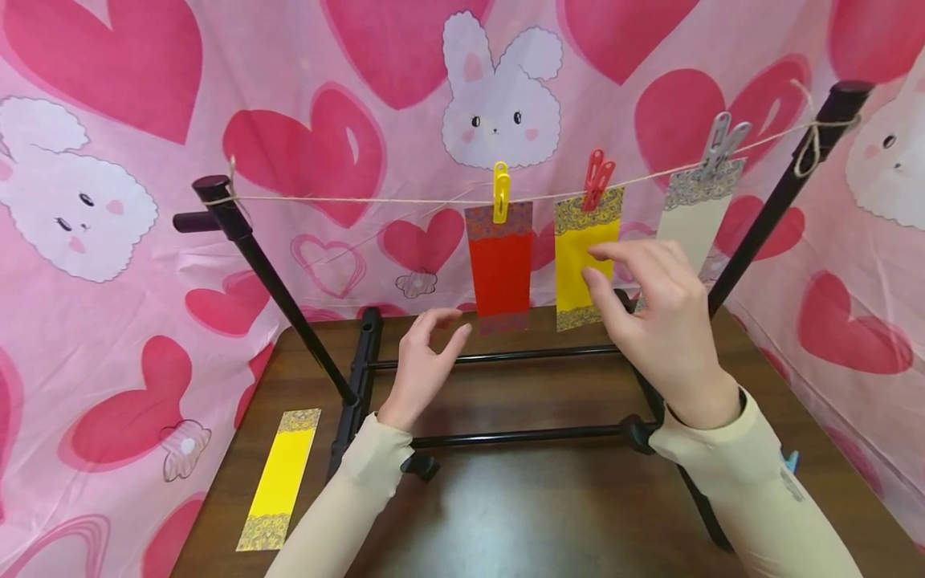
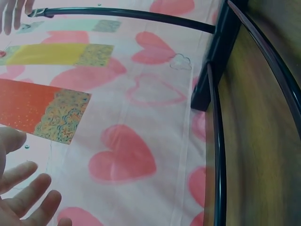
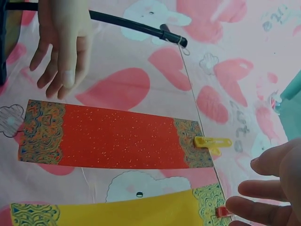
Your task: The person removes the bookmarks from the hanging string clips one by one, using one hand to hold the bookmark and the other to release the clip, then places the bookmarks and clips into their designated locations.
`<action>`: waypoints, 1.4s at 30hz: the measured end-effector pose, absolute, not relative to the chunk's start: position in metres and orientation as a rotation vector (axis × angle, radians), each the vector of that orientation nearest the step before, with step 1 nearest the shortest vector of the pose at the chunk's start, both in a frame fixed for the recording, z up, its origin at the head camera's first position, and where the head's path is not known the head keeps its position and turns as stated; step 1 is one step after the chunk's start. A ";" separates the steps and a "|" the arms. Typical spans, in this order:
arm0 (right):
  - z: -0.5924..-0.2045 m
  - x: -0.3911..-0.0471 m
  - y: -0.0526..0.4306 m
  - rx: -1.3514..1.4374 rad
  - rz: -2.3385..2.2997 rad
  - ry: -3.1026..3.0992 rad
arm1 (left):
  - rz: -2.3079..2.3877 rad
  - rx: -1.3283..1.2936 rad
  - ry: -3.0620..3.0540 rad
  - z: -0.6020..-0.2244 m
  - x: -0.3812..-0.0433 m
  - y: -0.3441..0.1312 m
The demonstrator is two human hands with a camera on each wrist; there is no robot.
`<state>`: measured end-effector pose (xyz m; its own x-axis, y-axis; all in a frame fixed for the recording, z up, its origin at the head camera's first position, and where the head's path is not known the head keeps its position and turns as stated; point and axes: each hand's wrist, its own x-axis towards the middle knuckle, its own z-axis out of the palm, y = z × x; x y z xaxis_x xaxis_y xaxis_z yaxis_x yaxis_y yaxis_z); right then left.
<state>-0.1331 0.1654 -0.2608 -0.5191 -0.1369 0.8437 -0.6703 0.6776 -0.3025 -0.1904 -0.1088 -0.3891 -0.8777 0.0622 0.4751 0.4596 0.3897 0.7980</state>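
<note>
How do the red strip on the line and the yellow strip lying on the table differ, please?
The red strip hangs from the line; the yellow strip lies on the table. The red strip wears a yellow clothespin; the yellow strip has none. Both are patterned at the ends.

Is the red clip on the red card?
No: in the head view the red card hangs from the yellow clip, and the red clip holds the hanging yellow card.

Left grip [image 2: 28, 194] near red card [image 2: 40, 109]; yellow card [image 2: 59, 54] beyond
</note>
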 end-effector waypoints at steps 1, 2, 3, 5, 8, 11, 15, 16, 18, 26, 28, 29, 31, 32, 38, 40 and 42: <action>-0.260 -0.134 0.165 0.630 0.779 -2.040 | -1.503 -0.454 -2.282 -0.389 -0.191 -0.108; -0.258 -0.134 0.164 0.637 0.773 -2.044 | -1.516 -0.458 -2.277 -0.389 -0.192 -0.107; -0.257 -0.135 0.162 0.639 0.777 -2.045 | -1.531 -0.464 -2.275 -0.389 -0.193 -0.106; -0.255 -0.137 0.159 0.642 0.791 -2.043 | -1.562 -0.484 -2.268 -0.389 -0.195 -0.104; -0.250 -0.140 0.155 0.644 0.803 -2.037 | -1.615 -0.524 -2.252 -0.387 -0.196 -0.099; -0.246 -0.144 0.150 0.653 0.804 -2.022 | -1.650 -0.550 -2.231 -0.385 -0.197 -0.095; -0.239 -0.148 0.143 0.665 0.795 -2.018 | -1.674 -0.557 -2.211 -0.383 -0.198 -0.091; -0.238 -0.149 0.141 0.668 0.793 -2.023 | -1.683 -0.559 -2.211 -0.382 -0.198 -0.090; -0.235 -0.150 0.137 0.671 0.795 -2.038 | -1.701 -0.563 -2.208 -0.382 -0.198 -0.089; -0.225 -0.153 0.123 0.660 0.801 -2.111 | -1.740 -0.588 -2.176 -0.380 -0.199 -0.085; -0.223 -0.156 0.121 0.661 0.798 -2.117 | -1.740 -0.592 -2.159 -0.380 -0.199 -0.085; -0.222 -0.157 0.120 0.658 0.797 -2.120 | -1.739 -0.596 -2.151 -0.379 -0.199 -0.084; -0.221 -0.160 0.118 0.658 0.806 -2.120 | -1.737 -0.605 -2.134 -0.379 -0.200 -0.083; -0.220 -0.160 0.117 0.660 0.814 -2.120 | -1.735 -0.607 -2.128 -0.379 -0.200 -0.083; -0.213 -0.164 0.112 0.662 0.899 -2.135 | -1.740 -0.612 -2.106 -0.380 -0.201 -0.082; -0.209 -0.166 0.110 0.663 0.921 -2.152 | -1.739 -0.609 -2.103 -0.379 -0.201 -0.083; -0.207 -0.168 0.108 0.661 0.935 -2.179 | -1.740 -0.611 -2.100 -0.379 -0.201 -0.083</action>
